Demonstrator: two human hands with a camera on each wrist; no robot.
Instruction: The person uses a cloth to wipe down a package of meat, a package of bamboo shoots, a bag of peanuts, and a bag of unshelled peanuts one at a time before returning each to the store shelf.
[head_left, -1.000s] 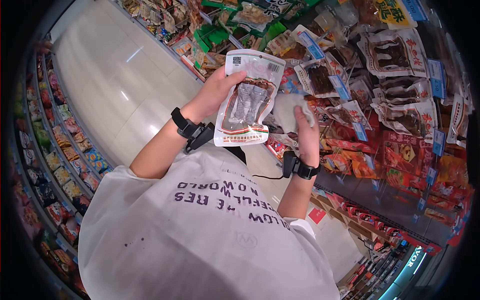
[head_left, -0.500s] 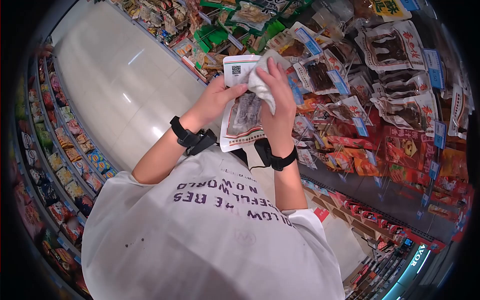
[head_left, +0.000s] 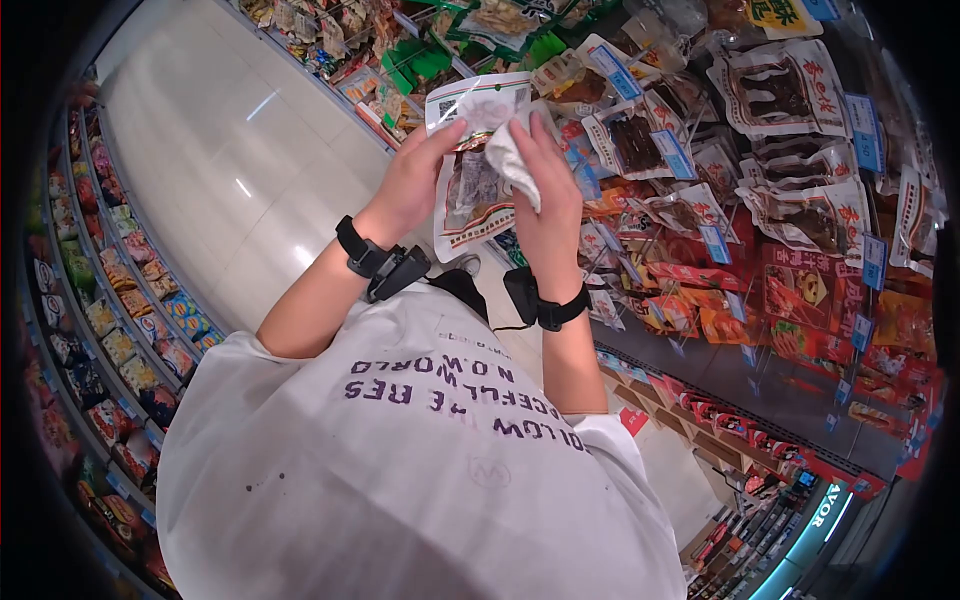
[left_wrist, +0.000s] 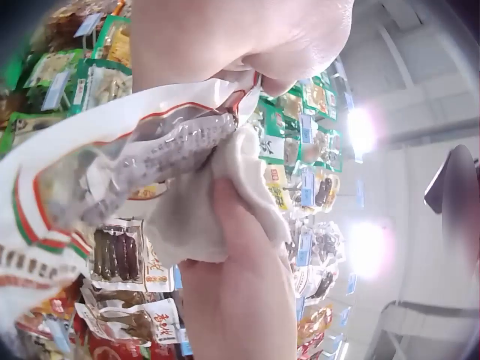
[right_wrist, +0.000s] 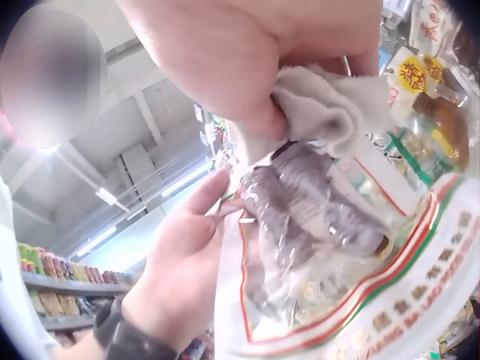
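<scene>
A clear snack packet [head_left: 470,190] with white, red and green edging and dark food inside is held up in front of the shelves. My left hand [head_left: 415,180] grips its left edge [right_wrist: 225,206]. My right hand [head_left: 545,190] holds a white cloth [head_left: 505,155] bunched in its fingers and presses it against the packet's face [left_wrist: 150,157]. In the right wrist view the cloth [right_wrist: 322,105] sits on the upper part of the packet [right_wrist: 322,247]. The left wrist view shows the cloth [left_wrist: 202,210] wrapped under the right fingers.
Racks of hanging snack packets [head_left: 790,100] with blue price tags fill the right side. A low shelf [head_left: 110,300] of colourful goods runs along the left. Between them lies a shiny pale aisle floor [head_left: 220,160]. My white printed shirt [head_left: 420,460] fills the foreground.
My right hand has come from the right side with the cloth and now presses it on the packet's front. The packet has risen a little and tilted.
</scene>
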